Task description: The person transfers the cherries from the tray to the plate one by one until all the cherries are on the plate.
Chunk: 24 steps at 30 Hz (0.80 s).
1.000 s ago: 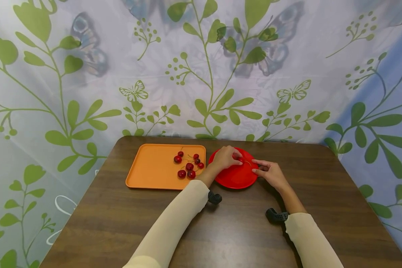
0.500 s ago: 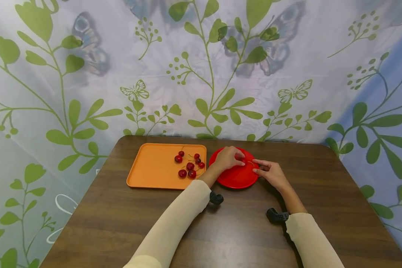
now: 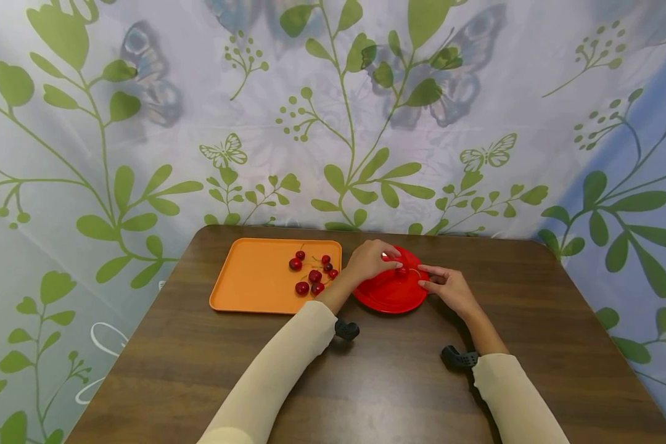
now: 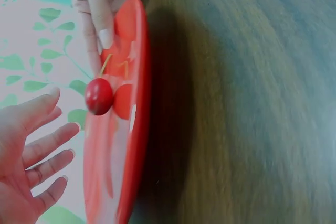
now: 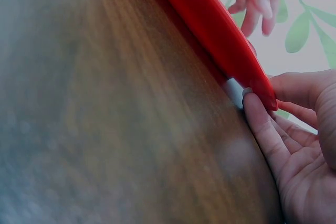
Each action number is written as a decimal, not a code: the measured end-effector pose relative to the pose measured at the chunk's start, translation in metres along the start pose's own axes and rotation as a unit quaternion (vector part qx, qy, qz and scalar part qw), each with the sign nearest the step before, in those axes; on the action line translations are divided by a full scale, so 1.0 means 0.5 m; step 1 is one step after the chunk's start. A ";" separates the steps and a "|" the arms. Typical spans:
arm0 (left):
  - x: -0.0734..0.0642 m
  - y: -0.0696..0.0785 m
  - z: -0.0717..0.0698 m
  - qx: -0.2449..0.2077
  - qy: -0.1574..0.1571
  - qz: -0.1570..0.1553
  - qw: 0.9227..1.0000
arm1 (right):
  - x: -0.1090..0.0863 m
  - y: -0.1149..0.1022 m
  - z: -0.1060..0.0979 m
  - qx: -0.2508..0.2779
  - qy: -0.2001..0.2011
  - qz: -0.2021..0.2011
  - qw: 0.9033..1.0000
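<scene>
A single red cherry [image 4: 99,96] with its stem lies on the red plate [image 3: 391,299], near the plate's middle right. My left hand [image 3: 369,259] is over the plate's left side, fingers spread and holding nothing; the left wrist view shows a gap between these fingertips and the cherry. At the plate's right edge, my right hand [image 3: 448,287] pinches the rim between thumb and fingers, as the right wrist view shows up close. The cherry's stem points toward the right thumb.
Left of the plate lies an orange tray [image 3: 255,277], with several cherries [image 3: 314,276] toward its right side. Both stand on a brown wooden table [image 3: 399,382], with a leaf-patterned curtain [image 3: 311,172] behind it. A dark wrist device [image 3: 459,357] sits on the right wrist.
My left hand has let go of the cherry and drawn back a little to the left, its fingers opening. The right hand has stayed at the plate's rim.
</scene>
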State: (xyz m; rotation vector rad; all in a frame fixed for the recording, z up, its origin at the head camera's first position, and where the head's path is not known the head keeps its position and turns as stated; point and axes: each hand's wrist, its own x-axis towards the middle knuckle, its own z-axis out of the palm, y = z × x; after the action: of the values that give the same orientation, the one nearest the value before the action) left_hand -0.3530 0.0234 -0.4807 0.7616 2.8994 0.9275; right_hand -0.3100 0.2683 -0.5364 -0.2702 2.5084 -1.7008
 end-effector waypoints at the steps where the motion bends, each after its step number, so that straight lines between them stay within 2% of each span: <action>1: -0.003 -0.002 -0.005 0.001 0.002 0.003 1.000 | 0.000 -0.001 0.000 0.000 0.001 0.003 1.000; 7: -0.032 -0.005 -0.042 0.005 0.010 0.029 1.000 | 0.000 0.003 0.003 -0.006 0.001 0.004 1.000; 12: -0.062 -0.017 -0.077 -0.009 0.014 0.053 0.998 | -0.002 0.001 0.004 -0.005 0.003 0.005 1.000; 19: -0.105 -0.050 -0.114 -0.018 0.035 0.044 0.998 | -0.002 0.002 0.004 -0.003 0.004 0.012 1.000; 24: -0.137 -0.061 -0.142 -0.014 0.041 0.042 0.998 | -0.003 0.005 0.002 0.004 0.000 0.014 1.000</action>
State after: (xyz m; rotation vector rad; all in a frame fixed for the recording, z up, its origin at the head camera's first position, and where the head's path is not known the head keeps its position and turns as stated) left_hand -0.3165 -0.0675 -0.4484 0.8696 2.9387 1.0281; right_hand -0.3085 0.2686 -0.5392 -0.2330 2.4926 -1.6997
